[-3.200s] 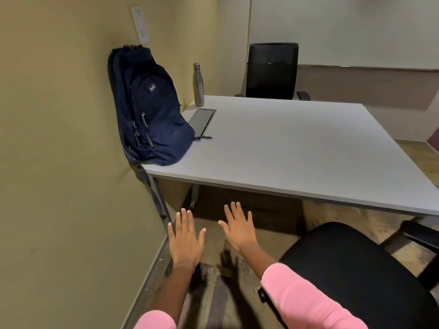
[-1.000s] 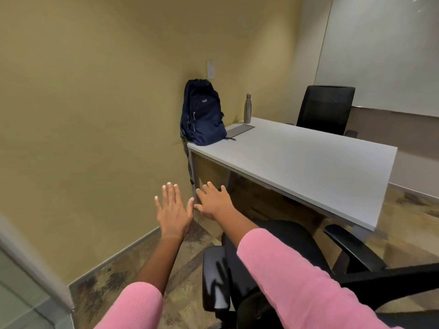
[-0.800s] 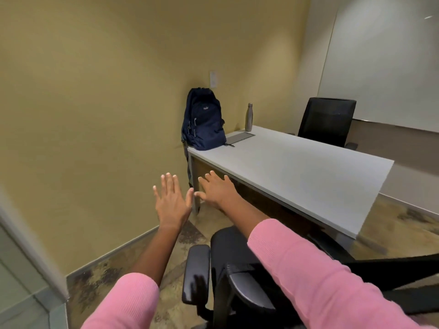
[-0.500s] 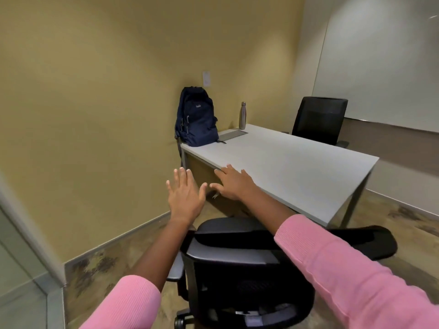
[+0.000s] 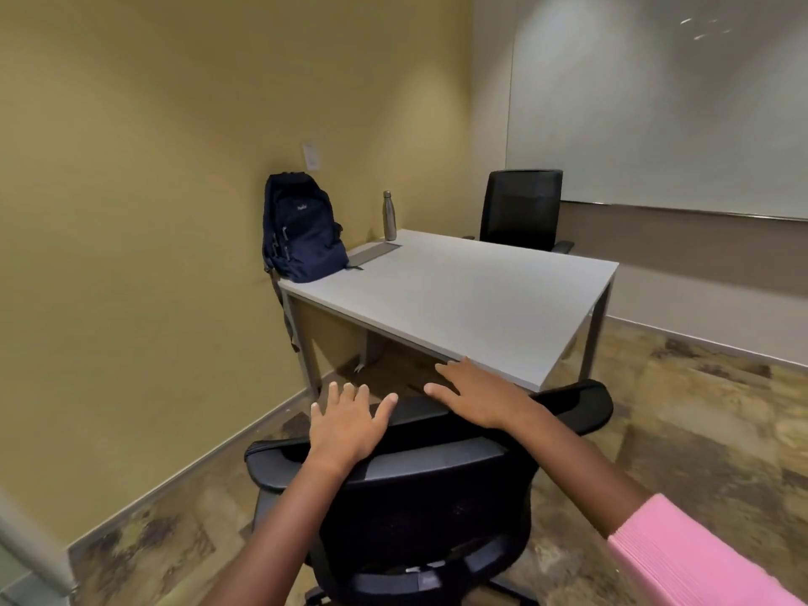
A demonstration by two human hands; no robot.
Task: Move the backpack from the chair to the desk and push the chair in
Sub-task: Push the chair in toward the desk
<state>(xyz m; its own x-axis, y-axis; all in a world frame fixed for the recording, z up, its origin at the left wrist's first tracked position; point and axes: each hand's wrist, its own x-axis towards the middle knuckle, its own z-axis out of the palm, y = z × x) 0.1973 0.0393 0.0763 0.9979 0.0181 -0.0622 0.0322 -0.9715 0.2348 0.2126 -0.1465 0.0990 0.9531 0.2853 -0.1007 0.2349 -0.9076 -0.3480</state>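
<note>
The navy backpack (image 5: 301, 229) stands upright on the far left corner of the white desk (image 5: 472, 299), leaning on the yellow wall. A black office chair (image 5: 406, 496) is right in front of me, its backrest toward me, a little out from the desk's near edge. My left hand (image 5: 347, 424) is spread flat over the top of the backrest. Held over the chair's right side, near the desk edge, my right hand (image 5: 476, 395) has its fingers apart. Neither hand holds anything.
A steel bottle (image 5: 389, 215) stands at the desk's back by a grey cable tray (image 5: 375, 252). A second black chair (image 5: 520, 209) sits behind the desk under a whiteboard (image 5: 656, 102). The yellow wall (image 5: 131, 255) runs along the left.
I have stepped back and around behind the chair; its backrest now faces me. Both hands have come down from the air to the top of the backrest.
</note>
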